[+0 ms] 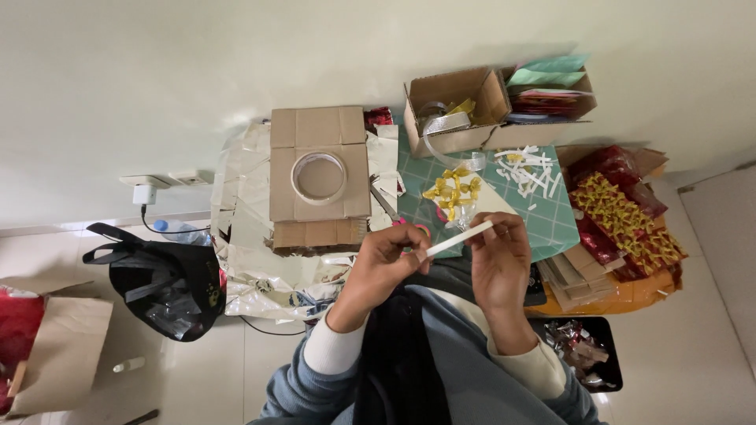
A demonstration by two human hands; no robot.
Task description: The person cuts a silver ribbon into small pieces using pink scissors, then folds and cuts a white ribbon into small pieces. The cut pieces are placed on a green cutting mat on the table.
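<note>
My left hand and my right hand hold a thin white paper strip between them, each pinching one end above my lap. Just beyond the strip lies a green cutting mat with a small pile of folded yellow paper pieces and scattered white paper scraps. A roll of clear tape rests on a flattened cardboard box to the left of the mat.
An open cardboard box with silver material stands at the back, coloured papers beside it. Red and gold folded pieces pile at the right. A black bag and a brown paper bag sit on the floor left; a black bin is at lower right.
</note>
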